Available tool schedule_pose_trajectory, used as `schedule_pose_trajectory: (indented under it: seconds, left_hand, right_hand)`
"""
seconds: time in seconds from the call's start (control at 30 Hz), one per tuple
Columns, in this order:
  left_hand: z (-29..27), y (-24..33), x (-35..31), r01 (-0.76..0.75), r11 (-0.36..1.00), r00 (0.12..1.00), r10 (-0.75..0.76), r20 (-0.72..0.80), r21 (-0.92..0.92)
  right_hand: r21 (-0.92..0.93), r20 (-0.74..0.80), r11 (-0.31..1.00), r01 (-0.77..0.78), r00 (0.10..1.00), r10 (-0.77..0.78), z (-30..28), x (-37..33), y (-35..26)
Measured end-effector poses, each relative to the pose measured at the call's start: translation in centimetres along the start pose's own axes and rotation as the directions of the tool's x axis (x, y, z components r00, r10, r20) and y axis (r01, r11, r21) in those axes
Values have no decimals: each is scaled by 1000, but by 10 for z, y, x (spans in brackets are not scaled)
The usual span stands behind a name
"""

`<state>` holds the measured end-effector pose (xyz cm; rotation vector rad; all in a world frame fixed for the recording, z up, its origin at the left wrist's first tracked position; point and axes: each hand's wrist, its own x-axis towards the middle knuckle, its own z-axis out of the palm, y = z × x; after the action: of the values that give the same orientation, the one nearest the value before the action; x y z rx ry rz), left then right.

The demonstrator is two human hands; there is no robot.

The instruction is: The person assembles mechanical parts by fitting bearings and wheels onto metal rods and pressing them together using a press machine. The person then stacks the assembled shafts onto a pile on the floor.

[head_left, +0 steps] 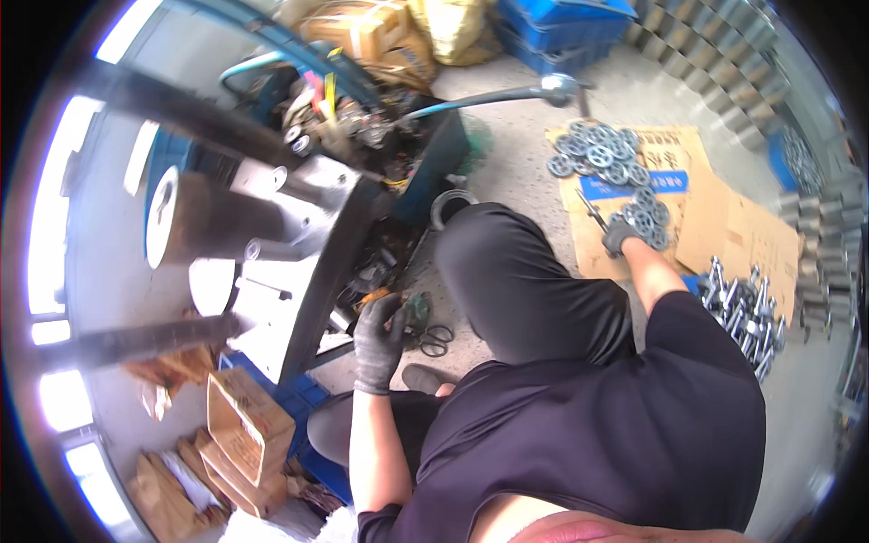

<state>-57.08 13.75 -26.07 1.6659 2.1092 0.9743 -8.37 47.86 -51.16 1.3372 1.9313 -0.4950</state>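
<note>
My right hand (620,237), in a dark glove, reaches down to the cardboard on the floor and is closed on a slim metal tool (593,210) that points away from me; its exact kind is hard to make out. Grey spoked metal wheels (644,217) lie right beside this hand, and a larger pile of the same wheels (597,152) sits just beyond. My left hand (378,348), in a grey glove, is raised near the machine table's edge. Its fingers are loosely bent and apart, with nothing seen in them.
A machine table (299,226) with thick dark columns stands at the left. Scissors (436,340) lie on the floor by my foot. Metal shafts (744,312) are piled at the right. A blue crate (561,27), stacked metal cylinders (715,63) and a cardboard box (244,425) stand around me.
</note>
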Motion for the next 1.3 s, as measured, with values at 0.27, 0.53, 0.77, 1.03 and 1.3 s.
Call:
schedule_pose_trajectory:
  seconds: [0.27,0.53,0.77,1.03,1.3]
  left_hand:
    - [-26,15,-3,101,987,984,-118,-132,-125]
    - [2,12,24,100,844,951,-237,-200,-527]
    - [6,3,6,-48,202,826,-543,-153,-978]
    - [-21,13,-6,159,-123,711,-674,200,-980]
    - [-23,5,3,210,-191,626,-727,282,-959]
  right_hand:
    - [-119,-385,909,399,826,-412,-128,-35,-128]
    - [-147,-251,533,833,490,-835,-320,-205,-339]
    - [-237,-218,163,958,111,-970,-321,-339,-356]
    - [-540,-544,421,729,79,-835,-381,-412,-259]
    - [-450,-585,659,603,358,-727,-405,-395,-222]
